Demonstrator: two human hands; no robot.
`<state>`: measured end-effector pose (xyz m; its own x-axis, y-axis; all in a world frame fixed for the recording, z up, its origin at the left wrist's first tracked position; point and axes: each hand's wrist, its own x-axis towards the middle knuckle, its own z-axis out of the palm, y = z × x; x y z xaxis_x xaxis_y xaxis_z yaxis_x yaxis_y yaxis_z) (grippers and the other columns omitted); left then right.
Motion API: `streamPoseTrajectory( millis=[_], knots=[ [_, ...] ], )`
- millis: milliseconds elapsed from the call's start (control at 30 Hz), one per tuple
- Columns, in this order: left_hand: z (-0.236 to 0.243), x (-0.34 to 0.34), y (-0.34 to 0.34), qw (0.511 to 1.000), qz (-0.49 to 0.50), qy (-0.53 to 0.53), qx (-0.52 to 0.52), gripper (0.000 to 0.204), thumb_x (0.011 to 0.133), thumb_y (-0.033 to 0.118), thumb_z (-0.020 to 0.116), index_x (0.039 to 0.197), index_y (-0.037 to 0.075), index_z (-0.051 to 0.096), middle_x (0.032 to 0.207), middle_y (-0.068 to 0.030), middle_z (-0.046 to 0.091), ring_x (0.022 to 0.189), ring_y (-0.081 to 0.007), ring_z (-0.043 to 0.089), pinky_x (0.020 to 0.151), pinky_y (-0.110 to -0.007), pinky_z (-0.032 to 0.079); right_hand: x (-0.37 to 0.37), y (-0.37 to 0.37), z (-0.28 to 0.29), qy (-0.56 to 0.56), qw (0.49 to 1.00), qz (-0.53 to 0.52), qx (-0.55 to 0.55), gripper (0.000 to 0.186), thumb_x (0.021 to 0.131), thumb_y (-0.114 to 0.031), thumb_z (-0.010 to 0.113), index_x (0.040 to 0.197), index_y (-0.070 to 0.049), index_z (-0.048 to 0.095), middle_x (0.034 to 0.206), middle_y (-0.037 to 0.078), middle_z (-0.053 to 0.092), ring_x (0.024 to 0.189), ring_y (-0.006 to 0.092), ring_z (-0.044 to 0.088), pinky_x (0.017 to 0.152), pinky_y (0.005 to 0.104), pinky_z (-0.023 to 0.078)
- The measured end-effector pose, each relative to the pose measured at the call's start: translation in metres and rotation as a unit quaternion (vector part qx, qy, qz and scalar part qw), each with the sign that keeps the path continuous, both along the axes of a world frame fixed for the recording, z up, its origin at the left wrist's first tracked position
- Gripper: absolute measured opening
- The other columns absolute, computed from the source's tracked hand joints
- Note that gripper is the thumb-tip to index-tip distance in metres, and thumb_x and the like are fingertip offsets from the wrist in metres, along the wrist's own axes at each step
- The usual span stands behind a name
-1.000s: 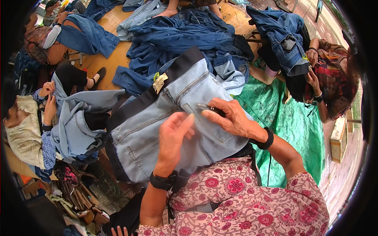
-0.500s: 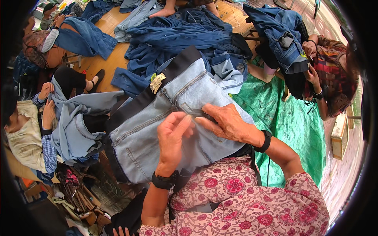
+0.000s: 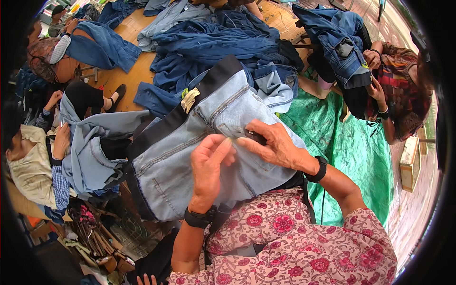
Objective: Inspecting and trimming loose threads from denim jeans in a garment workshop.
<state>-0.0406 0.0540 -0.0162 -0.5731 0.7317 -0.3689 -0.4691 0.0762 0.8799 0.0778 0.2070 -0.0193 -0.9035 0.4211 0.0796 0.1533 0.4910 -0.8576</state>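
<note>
Light blue denim jeans (image 3: 175, 156), with a dark waistband and a pale label (image 3: 189, 100) on it, lie across my lap. Their seams and pocket outlines face me. Over them, my left hand (image 3: 209, 164) is closed in a pinch of thumb and forefinger, and whatever is between the tips is too small to make out. My right hand (image 3: 282, 147) is just right of it, its fingers wrapped round a small dark tool (image 3: 257, 137), mostly hidden in the grip. The two hands' fingertips almost meet above the cloth.
A heap of dark blue jeans (image 3: 204, 47) lies ahead on a wooden board (image 3: 128, 85). Green sheeting (image 3: 346, 142) spreads to the right. People with jeans sit at left (image 3: 33, 166) and right (image 3: 399, 90). Scraps (image 3: 102, 242) lie at lower left, a box (image 3: 409, 165) far right.
My right hand has turned and drawn slightly back, so the dark tool tucks in toward its palm. My left hand barely moves. At left, the neighbour's hands have shifted apart on their cloth.
</note>
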Motion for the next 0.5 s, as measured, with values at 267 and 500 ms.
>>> streamPoseTrajectory(
  millis=[267, 500],
  knots=[
    [0.0035, 0.0017, 0.0022, 0.999, 0.005, 0.04, -0.012, 0.011, 0.096, 0.012, 0.062, 0.096, 0.002, 0.063, 0.081, -0.0031, 0.065, 0.066, -0.0083, 0.056, 0.062, -0.022, 0.044, -0.0029, -0.0041, -0.0015, -0.021, 0.995, 0.02, 0.097, 0.034, 0.093, -0.034, 0.063, 0.085, -0.003, 0.051, 0.062, 0.017, 0.058, 0.059, 0.0405, 0.06, 0.052, 0.047, 0.045],
    [-0.0001, 0.0018, 0.001, 0.999, 0.009, 0.046, -0.021, 0.011, 0.096, 0.012, 0.062, 0.094, 0.002, 0.063, 0.08, -0.0032, 0.065, 0.065, -0.008, 0.056, 0.062, -0.022, 0.044, -0.0046, -0.0048, -0.0041, -0.013, 0.997, 0.014, 0.073, 0.033, 0.094, -0.032, 0.062, 0.084, -0.003, 0.051, 0.063, 0.018, 0.058, 0.056, 0.0396, 0.059, 0.051, 0.0466, 0.044]
  ],
)
